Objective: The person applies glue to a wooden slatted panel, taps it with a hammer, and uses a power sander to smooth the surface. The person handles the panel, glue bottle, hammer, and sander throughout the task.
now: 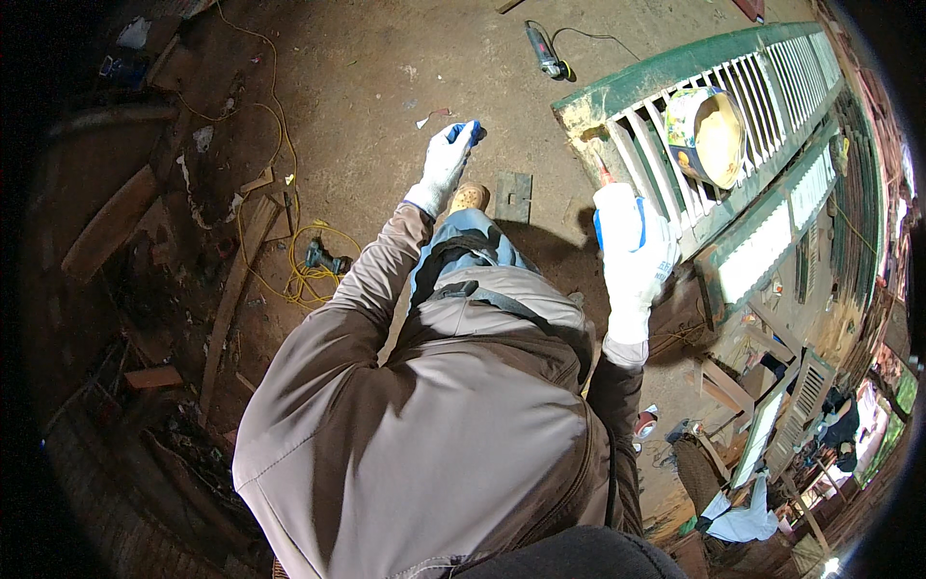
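Note:
My right hand (632, 256), in a white and blue work glove, is closed around the handle of what looks like a putty knife (605, 174). Its blade points at the near corner of a green louvered shutter (666, 75), where beige filler (585, 124) is smeared on the frame. On the slats rests a printed tub (716, 140) tipped toward me, pale inside. My left hand (449, 159), gloved the same way, is held out over the floor, apart from the shutter. Its fingers are curled together, and anything inside them is hidden.
An angle grinder (548, 56) with its cord lies beyond the shutter. On the left are a yellow cable (307, 280), a cordless drill (326, 257) and a long board (231, 309). More louvered panels (772, 236) stand at right. A flat plate (513, 197) lies by my boot (470, 197).

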The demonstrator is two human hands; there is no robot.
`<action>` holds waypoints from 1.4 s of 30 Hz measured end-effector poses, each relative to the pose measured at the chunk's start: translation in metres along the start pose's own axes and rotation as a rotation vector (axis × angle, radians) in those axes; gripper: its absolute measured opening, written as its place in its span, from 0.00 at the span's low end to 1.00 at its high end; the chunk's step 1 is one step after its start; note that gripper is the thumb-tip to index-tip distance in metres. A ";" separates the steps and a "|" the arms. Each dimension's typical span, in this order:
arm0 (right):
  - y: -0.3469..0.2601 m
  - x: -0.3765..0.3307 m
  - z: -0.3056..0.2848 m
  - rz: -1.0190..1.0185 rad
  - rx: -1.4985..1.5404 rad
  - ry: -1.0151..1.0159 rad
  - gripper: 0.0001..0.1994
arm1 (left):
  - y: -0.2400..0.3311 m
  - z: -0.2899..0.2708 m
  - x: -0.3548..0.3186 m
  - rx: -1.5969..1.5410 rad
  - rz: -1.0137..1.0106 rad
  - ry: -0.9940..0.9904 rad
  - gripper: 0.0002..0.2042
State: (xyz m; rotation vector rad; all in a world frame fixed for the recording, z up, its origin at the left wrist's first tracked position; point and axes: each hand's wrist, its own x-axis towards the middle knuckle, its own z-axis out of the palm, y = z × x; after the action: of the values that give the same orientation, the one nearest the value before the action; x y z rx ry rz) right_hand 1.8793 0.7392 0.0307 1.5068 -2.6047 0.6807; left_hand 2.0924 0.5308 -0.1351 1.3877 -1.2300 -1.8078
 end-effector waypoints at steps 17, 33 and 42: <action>-0.006 0.000 -0.001 -0.048 -0.032 -0.026 0.26 | 0.003 0.006 -0.003 -0.060 0.023 0.070 0.16; -0.019 0.017 -0.005 -0.137 -0.033 0.031 0.20 | -0.003 0.004 0.002 -0.056 0.016 0.064 0.15; -0.015 0.010 -0.011 -0.086 -0.040 -0.013 0.21 | -0.002 0.001 0.000 -0.057 -0.020 0.069 0.15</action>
State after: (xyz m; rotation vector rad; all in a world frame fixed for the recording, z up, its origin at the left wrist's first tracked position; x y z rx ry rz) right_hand 1.8852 0.7291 0.0483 1.6066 -2.5295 0.6089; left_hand 2.0915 0.5324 -0.1369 1.4230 -1.1251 -1.7788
